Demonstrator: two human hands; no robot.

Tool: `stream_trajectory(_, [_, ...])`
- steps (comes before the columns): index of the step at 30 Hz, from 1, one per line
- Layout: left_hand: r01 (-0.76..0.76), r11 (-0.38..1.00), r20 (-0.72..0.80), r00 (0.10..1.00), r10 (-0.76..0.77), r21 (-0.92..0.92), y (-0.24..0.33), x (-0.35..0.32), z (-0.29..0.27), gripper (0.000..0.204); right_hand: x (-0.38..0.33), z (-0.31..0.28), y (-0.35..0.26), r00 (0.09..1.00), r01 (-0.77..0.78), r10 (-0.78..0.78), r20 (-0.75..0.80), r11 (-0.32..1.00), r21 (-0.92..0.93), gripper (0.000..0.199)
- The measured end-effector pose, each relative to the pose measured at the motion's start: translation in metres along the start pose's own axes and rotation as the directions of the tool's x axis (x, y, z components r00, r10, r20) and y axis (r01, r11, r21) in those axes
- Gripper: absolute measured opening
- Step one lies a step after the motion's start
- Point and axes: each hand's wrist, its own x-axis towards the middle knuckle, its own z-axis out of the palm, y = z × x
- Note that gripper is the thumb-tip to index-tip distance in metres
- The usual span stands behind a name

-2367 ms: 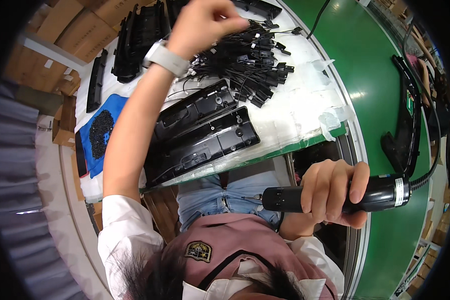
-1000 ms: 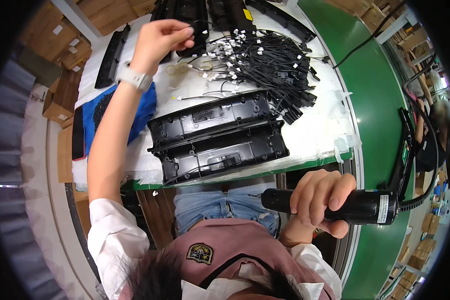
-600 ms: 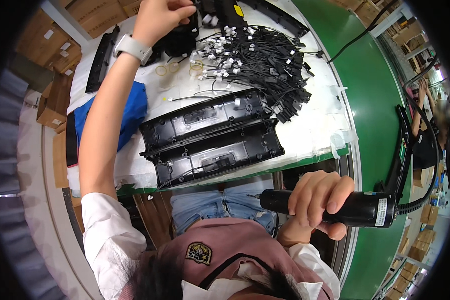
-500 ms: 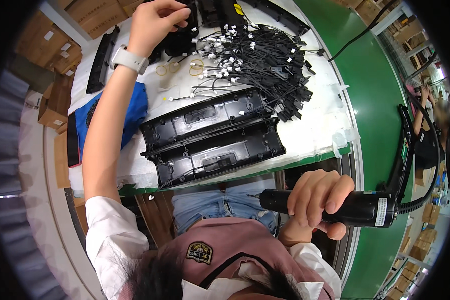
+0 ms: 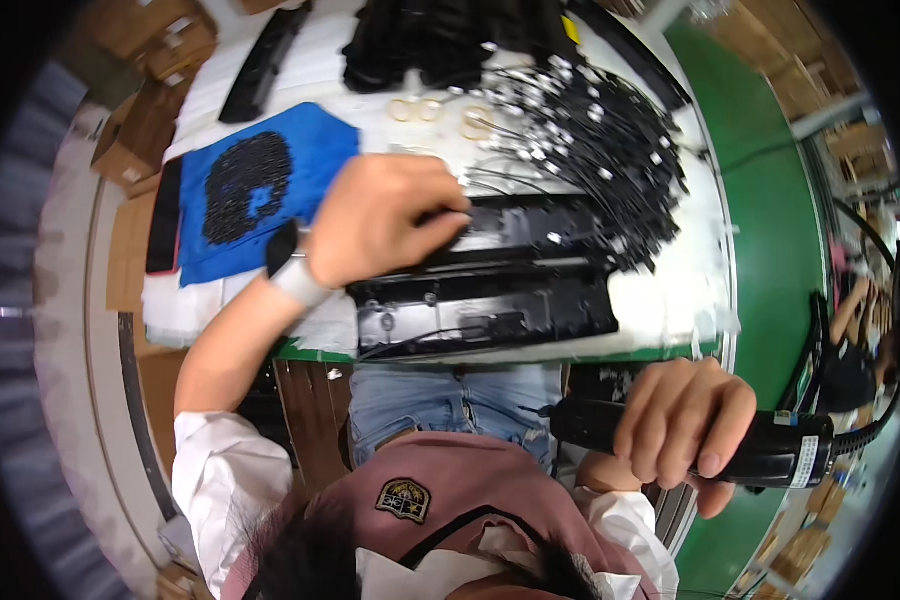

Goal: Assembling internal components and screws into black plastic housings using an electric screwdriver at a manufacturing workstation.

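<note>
My right hand is wrapped round a black electric screwdriver off the table's near edge, its bit pointing left. Over the left end of two long black plastic housings hangs my left hand, blurred, with its fingers curled and thumb and forefinger brought together. Whether something small is pinched there I cannot make out. The nearer housing lies along the table edge with a thin dark cable in it. Partly behind my left hand is the farther housing.
A heap of small dark pieces lies on a blue cloth at left. Black cables with white connectors pile up at right. Yellowish rings and more black parts are farther back. Another person is at far right.
My left hand has come back from the far black parts to above the housings. The view has shifted, uncovering the blue cloth's heap. My right hand still grips the screwdriver.
</note>
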Motion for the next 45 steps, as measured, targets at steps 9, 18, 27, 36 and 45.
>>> stream_trajectory(9, [-0.027, 0.994, 0.072, 0.997, 0.019, 0.107, -0.015, -0.005, 0.018, 0.012, 0.053, -0.030, 0.002, 0.995, -0.095, 0.095, -0.008, 0.994, -0.055, 0.039])
stream_trajectory(18, [0.092, 0.995, 0.158, 0.984, -0.085, -0.038, -0.023, -0.001, 0.015, 0.014, 0.128, -0.079, 0.057, 0.969, -0.228, 0.188, -0.161, 0.932, -0.282, 0.032])
stream_trajectory(27, [0.141, 0.979, 0.192, 0.975, -0.111, -0.149, -0.025, -0.001, 0.013, 0.013, 0.126, -0.091, 0.081, 0.936, -0.339, 0.287, -0.206, 0.895, -0.290, 0.032])
stream_trajectory(36, [0.158, 0.976, 0.169, 0.977, -0.131, -0.153, -0.023, -0.005, 0.017, 0.009, 0.123, -0.089, 0.083, 0.931, -0.353, 0.313, -0.186, 0.901, -0.250, 0.033])
stream_trajectory(45, [0.165, 0.977, 0.192, 0.972, -0.138, -0.133, -0.021, -0.003, 0.016, 0.009, 0.129, -0.081, 0.083, 0.891, -0.446, 0.329, -0.313, 0.766, -0.463, 0.024])
